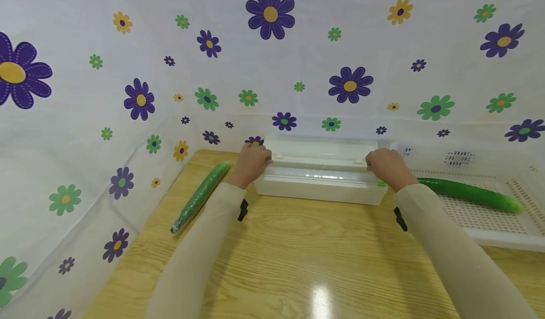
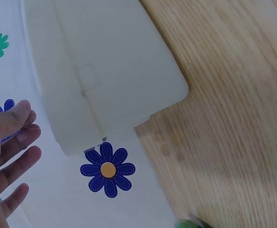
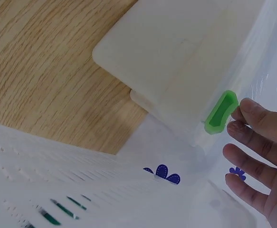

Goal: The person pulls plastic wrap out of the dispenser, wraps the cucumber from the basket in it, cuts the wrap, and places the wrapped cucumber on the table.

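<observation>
Sleeves [image 1: 191, 257] of pale cream reach in from either side of the near edge toward a long white box [image 1: 319, 191], each with a black strap [image 1: 243, 210] showing under the wrist. Wood-grained table [image 1: 298, 252] spreads in front of the box, a bright reflection lying on it. To the left of the box a green cucumber [image 1: 200, 198] in clear wrap lies slantwise, its far end nearer the box. On the right of the box stands a white perforated basket [image 1: 506, 239], holding another green cucumber [image 1: 472, 195]. Clear film [image 1: 323, 175] shines along the top of the box, just behind its front wall, and a small green slider [image 3: 221, 113] sits at the box's right end. Above the box's left end the left hand [image 1: 252, 163] pinches the film between thumb and forefinger; above its right end the right hand [image 1: 389, 167] does likewise, the other fingers loosely bent. A raised white lid [image 1: 323, 147] forms the box's back, and behind it hangs a flower-printed white sheet [image 1: 306, 54].
</observation>
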`<state>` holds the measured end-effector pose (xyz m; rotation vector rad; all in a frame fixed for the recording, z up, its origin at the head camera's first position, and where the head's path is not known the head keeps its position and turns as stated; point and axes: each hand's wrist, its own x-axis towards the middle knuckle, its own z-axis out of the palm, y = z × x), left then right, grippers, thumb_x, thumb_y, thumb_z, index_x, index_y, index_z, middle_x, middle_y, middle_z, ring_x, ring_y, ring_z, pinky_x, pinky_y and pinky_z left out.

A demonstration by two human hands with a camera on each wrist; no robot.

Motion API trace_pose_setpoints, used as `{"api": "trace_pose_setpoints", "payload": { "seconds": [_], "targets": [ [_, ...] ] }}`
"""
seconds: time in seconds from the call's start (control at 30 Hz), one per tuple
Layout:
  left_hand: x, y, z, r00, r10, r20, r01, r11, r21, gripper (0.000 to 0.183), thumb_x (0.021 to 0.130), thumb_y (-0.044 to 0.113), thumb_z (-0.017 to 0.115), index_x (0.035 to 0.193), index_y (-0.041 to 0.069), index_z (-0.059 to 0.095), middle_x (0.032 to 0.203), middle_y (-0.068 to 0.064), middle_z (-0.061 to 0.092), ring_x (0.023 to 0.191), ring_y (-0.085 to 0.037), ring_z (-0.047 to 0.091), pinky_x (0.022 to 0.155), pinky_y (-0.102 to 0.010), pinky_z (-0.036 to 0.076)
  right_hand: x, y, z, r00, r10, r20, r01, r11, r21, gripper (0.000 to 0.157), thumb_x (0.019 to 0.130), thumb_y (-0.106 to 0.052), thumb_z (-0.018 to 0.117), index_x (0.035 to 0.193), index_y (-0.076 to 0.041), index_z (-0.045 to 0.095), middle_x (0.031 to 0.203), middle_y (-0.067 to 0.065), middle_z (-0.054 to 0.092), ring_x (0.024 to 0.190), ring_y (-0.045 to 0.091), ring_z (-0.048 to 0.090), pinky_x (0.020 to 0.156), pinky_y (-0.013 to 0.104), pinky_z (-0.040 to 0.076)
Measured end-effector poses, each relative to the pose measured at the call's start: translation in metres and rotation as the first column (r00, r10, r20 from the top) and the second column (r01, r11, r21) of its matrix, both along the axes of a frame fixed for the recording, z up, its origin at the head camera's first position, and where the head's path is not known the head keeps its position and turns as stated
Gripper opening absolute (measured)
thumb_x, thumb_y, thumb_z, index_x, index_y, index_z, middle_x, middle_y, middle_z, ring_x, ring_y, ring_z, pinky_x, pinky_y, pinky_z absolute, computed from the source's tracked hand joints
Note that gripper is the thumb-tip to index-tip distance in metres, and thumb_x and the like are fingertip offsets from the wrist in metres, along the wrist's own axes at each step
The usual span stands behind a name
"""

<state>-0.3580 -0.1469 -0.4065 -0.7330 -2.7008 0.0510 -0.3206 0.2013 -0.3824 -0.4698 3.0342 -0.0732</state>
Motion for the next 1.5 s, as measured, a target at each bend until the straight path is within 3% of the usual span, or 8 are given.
{"api": "trace_pose_setpoints", "payload": {
  "seconds": [0.17, 0.43, 0.73, 1.0, 1.2, 1.5],
  "targets": [
    [0.000, -0.002, 0.003, 1.000, 0.007, 0.030, -0.008, 0.999, 0.043, 0.012, 0.087, 0.024, 0.067, 0.088, 0.013, 0.072, 0.083, -0.003, 0.072, 0.080, -0.020, 0.063, 0.090, -0.042, 0.046, -0.001, 0.002, 0.001, 1.000, -0.010, -0.004, 0.010, 1.000, -0.007, 0.018, 0.088, -0.007, 0.063, 0.103, 0.001, 0.068, 0.099, 0.018, 0.070, 0.091, 0.032, 0.065, 0.084, 0.046, 0.052],
    [-0.001, -0.006, 0.005, 1.000, 0.000, -0.013, 0.001, 0.998, 0.056, 0.014, 0.087, 0.026, 0.065, 0.090, 0.013, 0.072, 0.086, -0.002, 0.072, 0.086, -0.021, 0.066, 0.090, -0.043, 0.047, 0.002, 0.001, 0.009, 0.998, -0.023, -0.067, 0.022, 1.000, -0.003, 0.014, 0.086, -0.009, 0.065, 0.095, 0.001, 0.071, 0.092, 0.017, 0.071, 0.085, 0.033, 0.066, 0.077, 0.051, 0.053],
    [0.001, -0.008, 0.015, 1.000, -0.008, -0.010, 0.009, 0.998, 0.067, 0.017, 0.089, 0.027, 0.064, 0.089, 0.012, 0.072, 0.085, -0.003, 0.073, 0.083, -0.022, 0.067, 0.092, -0.042, 0.047, 0.004, -0.002, 0.019, 0.992, -0.077, -0.104, 0.078, 0.997, 0.007, 0.015, 0.087, -0.010, 0.064, 0.095, 0.001, 0.071, 0.096, 0.018, 0.071, 0.091, 0.040, 0.064, 0.081, 0.059, 0.048],
    [0.000, -0.008, 0.022, 1.000, 0.000, -0.029, 0.002, 0.998, 0.060, 0.017, 0.088, 0.027, 0.065, 0.090, 0.012, 0.072, 0.085, -0.003, 0.073, 0.082, -0.022, 0.067, 0.092, -0.043, 0.047, 0.005, -0.004, 0.028, 0.990, -0.118, -0.082, 0.119, 0.993, 0.006, 0.017, 0.089, -0.010, 0.061, 0.099, 0.002, 0.070, 0.100, 0.019, 0.070, 0.094, 0.040, 0.062, 0.083, 0.057, 0.047],
    [0.000, -0.009, 0.029, 1.000, 0.008, -0.027, -0.006, 0.998, 0.067, 0.018, 0.088, 0.027, 0.065, 0.092, 0.012, 0.072, 0.085, -0.004, 0.073, 0.082, -0.023, 0.067, 0.094, -0.043, 0.047, 0.006, -0.004, 0.035, 0.989, -0.102, -0.106, 0.103, 0.995, -0.004, 0.016, 0.089, -0.010, 0.061, 0.098, 0.000, 0.071, 0.099, 0.018, 0.071, 0.091, 0.039, 0.063, 0.081, 0.056, 0.047],
    [0.003, -0.010, 0.038, 0.997, 0.001, -0.081, 0.004, 0.998, 0.067, 0.017, 0.088, 0.028, 0.064, 0.090, 0.012, 0.072, 0.082, -0.003, 0.072, 0.080, -0.022, 0.067, 0.094, -0.043, 0.047, 0.008, -0.003, 0.048, 0.988, -0.105, -0.110, 0.105, 0.994, -0.001, 0.017, 0.090, -0.011, 0.061, 0.100, -0.001, 0.070, 0.100, 0.017, 0.070, 0.092, 0.038, 0.062, 0.083, 0.057, 0.046]
  ]
}}
